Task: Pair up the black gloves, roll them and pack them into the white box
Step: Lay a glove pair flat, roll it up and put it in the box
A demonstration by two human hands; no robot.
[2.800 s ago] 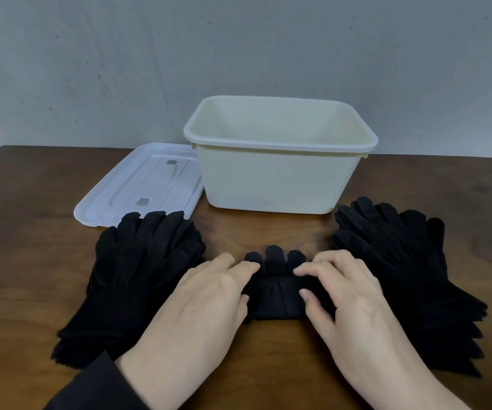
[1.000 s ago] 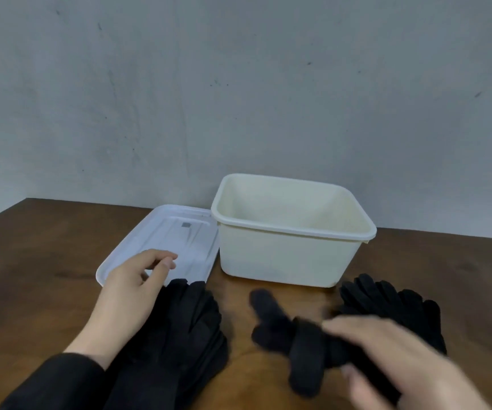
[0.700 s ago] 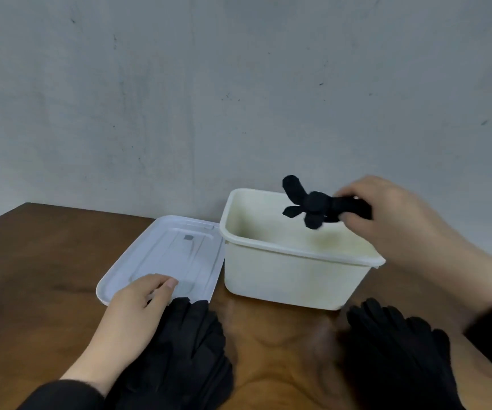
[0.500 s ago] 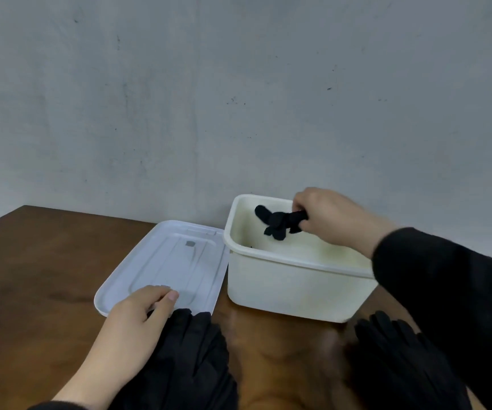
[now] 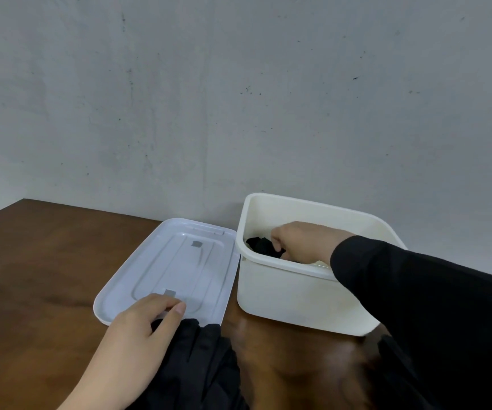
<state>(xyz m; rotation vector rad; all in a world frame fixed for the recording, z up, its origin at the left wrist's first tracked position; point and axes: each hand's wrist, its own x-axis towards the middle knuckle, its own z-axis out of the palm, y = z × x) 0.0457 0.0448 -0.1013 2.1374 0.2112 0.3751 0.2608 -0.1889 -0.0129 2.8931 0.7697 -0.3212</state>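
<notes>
The right hand (image 5: 295, 239) is reaching down inside the white box (image 5: 304, 297), its fingers curling around a rolled pair of black gloves (image 5: 264, 247) and holding it low against the box's left inner wall. The black sleeve (image 5: 410, 291) of that arm is crossing over the box's near rim. Apart from that bundle, nothing more can be made out in the box, since the near wall is hiding its floor.

The left hand (image 5: 138, 335) is lying near the front edge of the counter (image 5: 31, 276), fingers loosely bent and gripping nothing, its fingertips resting over the near edge of the white lid (image 5: 173, 267) and its palm side sitting against a stack of black gloves (image 5: 203, 365) spread flat on the counter just in front of the lid. The lid is lying flat, just to the left of the box. A second dark heap of gloves (image 5: 392, 359) is showing at the front right, mostly hidden behind the sleeve. The box is standing toward the back edge of the counter, close to the grey wall (image 5: 238, 99).
</notes>
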